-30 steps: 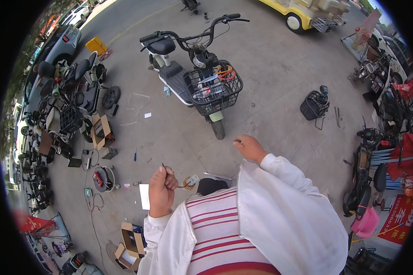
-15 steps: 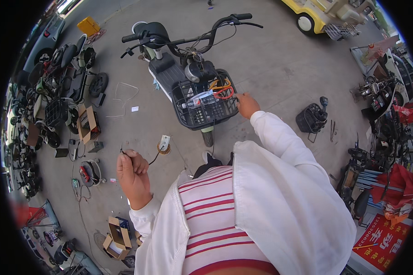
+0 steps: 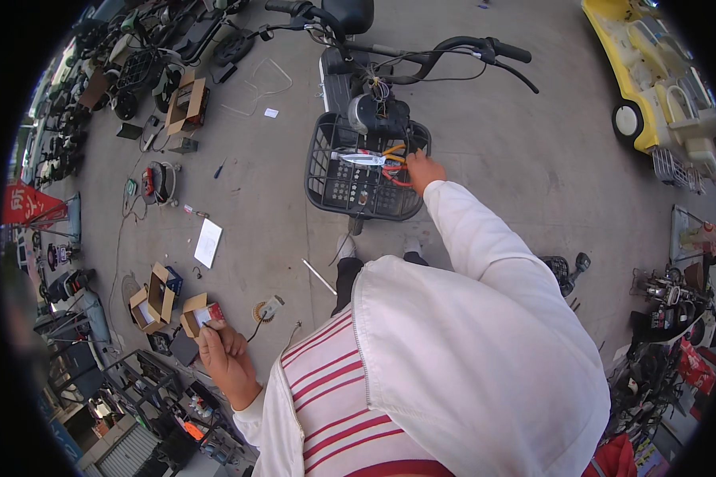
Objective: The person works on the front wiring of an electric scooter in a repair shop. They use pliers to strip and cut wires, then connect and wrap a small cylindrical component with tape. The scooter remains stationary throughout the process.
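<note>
In front of me stands an electric scooter with a black wire front basket (image 3: 320,163). My right hand (image 3: 426,171) is at the basket's right rim, fingers bent inward beside tools with orange and red handles (image 3: 395,170). What its fingertips grip is hidden. Next to those handles lies a clear plastic package (image 3: 359,159). My left hand (image 3: 229,367) is low on the left, thumb and fingers pinched on a black cable (image 3: 255,328). This cable runs toward a pale box (image 3: 273,306) with a copper-coloured ring on the ground.
Open cardboard boxes (image 3: 161,296) and a white sheet (image 3: 208,242) lie on the left, near a metal rod (image 3: 319,277). Parked scooters (image 3: 139,67) crowd the far left. A yellow vehicle (image 3: 630,87) stands far right, and a black seat-like part (image 3: 561,270) lies nearer.
The view has shifted and turned, so the scooter sits higher and farther right. My right hand has gone from the basket's outer rim in toward the tool handles. My left hand keeps its pinch.
</note>
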A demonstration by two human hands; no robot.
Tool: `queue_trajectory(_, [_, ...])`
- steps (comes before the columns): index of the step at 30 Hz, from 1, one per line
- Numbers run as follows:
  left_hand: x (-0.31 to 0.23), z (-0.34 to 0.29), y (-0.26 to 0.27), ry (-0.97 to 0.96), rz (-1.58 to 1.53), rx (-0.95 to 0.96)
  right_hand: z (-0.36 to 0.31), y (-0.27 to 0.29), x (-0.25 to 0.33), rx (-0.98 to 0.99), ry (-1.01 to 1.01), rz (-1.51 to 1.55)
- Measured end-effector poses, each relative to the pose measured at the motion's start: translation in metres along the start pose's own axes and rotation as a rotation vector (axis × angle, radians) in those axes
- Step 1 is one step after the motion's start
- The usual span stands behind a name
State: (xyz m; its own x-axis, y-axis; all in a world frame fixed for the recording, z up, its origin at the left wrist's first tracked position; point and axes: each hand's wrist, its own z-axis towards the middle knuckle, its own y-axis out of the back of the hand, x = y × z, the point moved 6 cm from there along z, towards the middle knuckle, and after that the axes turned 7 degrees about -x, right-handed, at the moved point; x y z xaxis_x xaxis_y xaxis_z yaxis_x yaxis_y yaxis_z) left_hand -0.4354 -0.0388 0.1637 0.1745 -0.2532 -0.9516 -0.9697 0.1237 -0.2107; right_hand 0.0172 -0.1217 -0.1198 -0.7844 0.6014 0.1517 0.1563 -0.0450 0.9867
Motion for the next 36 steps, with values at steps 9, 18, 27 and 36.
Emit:
queue_trajectory(9, [0.026,-0.075,0.033,0.086,-0.022,-0.367,-0.065,0.054,-0.036,0.464,0.092,-0.132])
queue_trajectory(18, [0.043,-0.070,-0.101,0.050,-0.020,-0.003,-0.157,0.148,-0.120,0.374,0.090,0.400])
queue_trajectory(27, [0.060,-0.056,-0.236,-0.230,0.226,0.251,-0.157,0.236,-0.027,0.206,0.135,1.063])
queue_trajectory(36, [0.062,-0.068,-0.259,-0.431,0.557,0.290,-0.160,0.246,0.014,0.023,0.369,0.800])
